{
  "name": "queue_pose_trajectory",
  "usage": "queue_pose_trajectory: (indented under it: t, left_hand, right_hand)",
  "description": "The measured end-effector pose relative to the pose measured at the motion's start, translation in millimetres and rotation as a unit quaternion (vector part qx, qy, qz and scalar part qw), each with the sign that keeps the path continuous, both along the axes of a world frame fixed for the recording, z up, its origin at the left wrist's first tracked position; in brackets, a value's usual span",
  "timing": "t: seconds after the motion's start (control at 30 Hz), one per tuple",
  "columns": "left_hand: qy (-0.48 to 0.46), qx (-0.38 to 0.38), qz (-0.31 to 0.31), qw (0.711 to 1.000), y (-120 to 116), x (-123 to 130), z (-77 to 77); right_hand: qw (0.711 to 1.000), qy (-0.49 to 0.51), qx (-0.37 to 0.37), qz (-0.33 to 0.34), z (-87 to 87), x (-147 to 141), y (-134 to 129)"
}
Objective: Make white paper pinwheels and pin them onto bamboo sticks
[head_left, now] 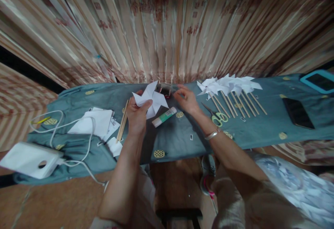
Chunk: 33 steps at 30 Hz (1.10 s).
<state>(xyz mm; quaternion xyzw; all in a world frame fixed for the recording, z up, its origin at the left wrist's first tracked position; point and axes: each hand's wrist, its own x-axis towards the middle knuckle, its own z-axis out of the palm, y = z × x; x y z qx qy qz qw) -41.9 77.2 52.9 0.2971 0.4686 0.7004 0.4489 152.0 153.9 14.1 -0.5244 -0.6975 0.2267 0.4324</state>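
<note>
My left hand point(138, 112) holds a white paper pinwheel point(153, 98), its thumb pressed on the middle and the fingers behind. To the right, my right hand point(185, 98) is raised with thumb and fingertips drawn together; anything in them is too small to make out. Between the hands, a small dark open box point(165, 90) sits at the back, its contents unclear. A green and white glue stick point(164, 116) lies just below the pinwheel. Several wooden sticks point(122, 123) rest beside my left wrist. Scissors with green handles point(219, 117) lie open near my right forearm.
Several finished pinwheels on sticks point(229, 84) lie in a row at the back right. Farther right are a black phone point(297, 112) and a blue-framed tablet point(319, 81). White paper pieces point(92, 123), a white power bank point(33, 159) and its cable occupy the left.
</note>
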Motion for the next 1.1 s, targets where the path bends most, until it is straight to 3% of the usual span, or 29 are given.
queue_pose_trajectory:
  t: [0.2, 0.33, 0.53, 0.77, 0.97, 1.1]
  left_hand:
    - [-0.016, -0.026, -0.033, 0.999, -5.9, 14.6, 2.4]
    - [-0.019, -0.035, -0.055, 0.998, -11.0, 27.9, 1.7]
    - [-0.010, -0.035, -0.079, 0.996, -14.8, 41.8, -3.5]
    - [0.036, -0.032, -0.097, 0.994, -16.1, 49.5, -9.4]
    - [0.050, -0.052, -0.110, 0.991, -19.4, 49.9, -17.5]
    - [0.055, -0.064, -0.112, 0.990, -19.6, 49.1, -21.7]
  right_hand:
    - [0.999, -0.051, -0.009, 0.005, -13.4, 44.8, -85.2]
    - [0.990, -0.132, 0.021, 0.037, -22.7, 55.3, -117.4]
    - [0.980, -0.191, 0.042, 0.031, -23.4, 62.2, -125.3]
    - [0.967, -0.252, -0.024, -0.013, 1.3, 52.6, -124.7]
    - [0.922, -0.374, -0.094, 0.019, 12.7, 37.6, -124.5]
    - [0.918, -0.386, -0.081, 0.040, 12.2, 39.2, -129.0]
